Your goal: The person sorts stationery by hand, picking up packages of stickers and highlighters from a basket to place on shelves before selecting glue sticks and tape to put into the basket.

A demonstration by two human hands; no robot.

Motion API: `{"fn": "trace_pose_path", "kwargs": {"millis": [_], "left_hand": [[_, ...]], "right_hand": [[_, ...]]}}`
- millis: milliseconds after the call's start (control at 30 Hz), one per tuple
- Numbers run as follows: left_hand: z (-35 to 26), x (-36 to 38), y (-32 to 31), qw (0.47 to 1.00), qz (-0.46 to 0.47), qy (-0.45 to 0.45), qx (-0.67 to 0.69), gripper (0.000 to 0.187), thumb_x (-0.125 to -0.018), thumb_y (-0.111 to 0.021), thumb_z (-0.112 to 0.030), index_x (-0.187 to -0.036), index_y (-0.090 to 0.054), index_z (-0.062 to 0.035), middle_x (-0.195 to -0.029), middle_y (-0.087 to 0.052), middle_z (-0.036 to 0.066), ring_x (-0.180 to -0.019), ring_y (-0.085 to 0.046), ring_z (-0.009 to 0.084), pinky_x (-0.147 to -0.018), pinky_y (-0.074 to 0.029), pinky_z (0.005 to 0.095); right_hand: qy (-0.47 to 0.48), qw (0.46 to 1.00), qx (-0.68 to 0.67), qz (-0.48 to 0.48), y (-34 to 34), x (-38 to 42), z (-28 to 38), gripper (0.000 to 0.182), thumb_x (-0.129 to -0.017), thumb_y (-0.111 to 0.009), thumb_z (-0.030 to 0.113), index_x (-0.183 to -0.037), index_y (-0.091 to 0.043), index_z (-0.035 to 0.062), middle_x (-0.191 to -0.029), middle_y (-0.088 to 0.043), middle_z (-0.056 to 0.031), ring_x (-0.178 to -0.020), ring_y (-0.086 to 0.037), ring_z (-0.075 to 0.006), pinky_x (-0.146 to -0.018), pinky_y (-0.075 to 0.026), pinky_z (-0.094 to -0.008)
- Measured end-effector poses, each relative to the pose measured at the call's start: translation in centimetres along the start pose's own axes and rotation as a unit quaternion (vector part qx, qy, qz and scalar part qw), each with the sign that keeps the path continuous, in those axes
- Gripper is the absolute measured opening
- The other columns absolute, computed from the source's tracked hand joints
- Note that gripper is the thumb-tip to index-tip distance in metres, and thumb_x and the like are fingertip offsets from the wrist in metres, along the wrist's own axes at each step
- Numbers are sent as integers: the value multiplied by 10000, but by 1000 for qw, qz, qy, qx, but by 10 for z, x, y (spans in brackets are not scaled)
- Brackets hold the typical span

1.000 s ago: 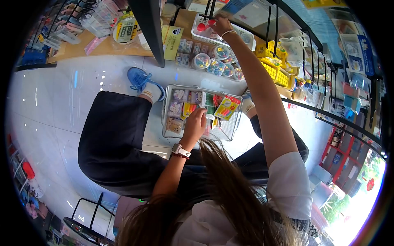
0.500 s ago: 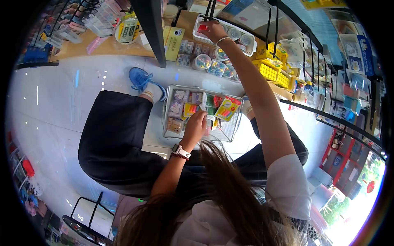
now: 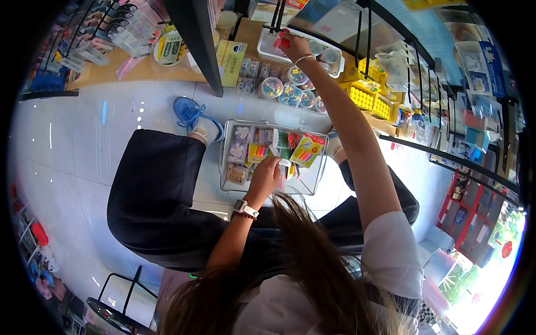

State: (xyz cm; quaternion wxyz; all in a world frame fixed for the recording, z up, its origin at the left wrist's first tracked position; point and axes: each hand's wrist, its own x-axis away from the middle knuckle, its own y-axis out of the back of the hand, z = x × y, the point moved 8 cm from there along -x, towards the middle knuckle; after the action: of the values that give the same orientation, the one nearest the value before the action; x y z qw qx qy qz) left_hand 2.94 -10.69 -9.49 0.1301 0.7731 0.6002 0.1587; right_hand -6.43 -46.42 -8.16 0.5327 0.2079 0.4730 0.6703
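My right hand [image 3: 297, 48] reaches over a white plastic basket [image 3: 337, 68] on the low shelf. Its fingers are closed on a small red item [image 3: 283, 42]. Round clear-topped containers [image 3: 328, 54] lie in the basket beside that hand. Low in front of me, my left hand [image 3: 264, 180] is over a silver wire mesh basket [image 3: 310, 184]. The fingers are pinched together beside a clear packet with a white top [image 3: 283, 166]; what they hold is hidden. Purple boxes [image 3: 238, 149] and a yellow-and-red card pack [image 3: 307, 149] lie in the wire basket.
Tubs of colourful small pieces [image 3: 272, 87] line the shelf's front edge. Yellow crates [image 3: 365, 100] stand to the right. A black post [image 3: 195, 44] rises left of a yellow-green box [image 3: 231, 62]. My blue shoe [image 3: 188, 111] is left of the wire basket on the tiled floor [image 3: 67, 145].
My right hand has shifted slightly right and down within the white basket, with the red item moving along. The whole view has drifted slightly. My left hand stays at the wire basket.
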Motion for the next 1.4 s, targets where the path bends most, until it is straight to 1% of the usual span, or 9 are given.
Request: {"fn": "trace_pose_path", "kwargs": {"millis": [367,567,767,1133,1200,1267,1300,1333,1400], "left_hand": [[1,6,0,999,-4,-5,-32,158,-805,-506,-30,-953,-540,15,-909,-574,184,-852,-556,352,-757,-446,394],[0,9,-6,999,-3,-15,-39,156,-803,-507,-23,-949,-543,17,-900,-576,184,-837,-559,347,-747,-448,395],[4,10,-7,999,-2,-21,-40,160,-799,-508,-30,-948,-546,16,-905,-576,186,-842,-556,356,-753,-448,395],[9,20,-10,998,28,3,-53,173,-792,-508,-29,-951,-546,27,-929,-572,195,-876,-548,358,-777,-444,393],[13,22,-12,998,36,10,-54,175,-792,-509,-28,-954,-546,29,-930,-573,195,-879,-548,358,-780,-444,392],[10,22,-7,999,1,-9,-54,157,-774,-509,-3,-921,-561,16,-873,-578,183,-810,-565,354,-710,-470,397],[11,22,-7,999,1,-8,-54,157,-774,-509,-3,-921,-561,16,-873,-578,183,-810,-565,354,-710,-470,397],[11,21,-7,999,3,-4,-53,157,-776,-508,-6,-922,-561,16,-874,-577,184,-813,-564,354,-714,-469,399],[11,18,-7,999,5,-1,-51,157,-778,-507,-10,-923,-562,15,-876,-577,184,-816,-563,354,-718,-468,401]], "right_hand": [[-49,999,14,-3,-8,-1,-2,276,-709,-674,254,-894,-590,67,-800,-626,-191,-762,-600,-377,-699,-493,-438],[-52,998,38,-9,-5,0,-2,300,-719,-669,244,-953,-615,64,-796,-634,-179,-740,-612,-348,-694,-498,-396],[-57,998,23,14,0,1,4,283,-715,-657,233,-931,-580,67,-844,-619,-214,-800,-596,-378,-714,-487,-446],[-186,979,23,-85,18,-3,-33,402,-782,-597,245,-1049,-513,-43,-886,-611,-254,-798,-596,-400,-741,-492,-420],[-138,985,39,-95,14,-18,-39,351,-787,-570,223,-1050,-546,-9,-905,-616,-230,-836,-592,-387,-772,-481,-415],[16,994,43,-99,14,-29,-15,299,-774,-572,218,-1019,-602,51,-917,-625,-191,-871,-588,-364,-801,-466,-414],[-40,998,18,-54,7,-34,-23,239,-755,-594,228,-948,-653,99,-914,-631,-163,-888,-587,-345,-815,-457,-415],[-40,998,18,-54,7,-38,-23,239,-755,-594,228,-948,-653,99,-914,-631,-163,-888,-587,-345,-815,-457,-415],[-68,995,51,54,-7,-44,-27,235,-743,-617,245,-917,-665,94,-909,-628,-177,-873,-592,-346,-806,-462,-414]]}}
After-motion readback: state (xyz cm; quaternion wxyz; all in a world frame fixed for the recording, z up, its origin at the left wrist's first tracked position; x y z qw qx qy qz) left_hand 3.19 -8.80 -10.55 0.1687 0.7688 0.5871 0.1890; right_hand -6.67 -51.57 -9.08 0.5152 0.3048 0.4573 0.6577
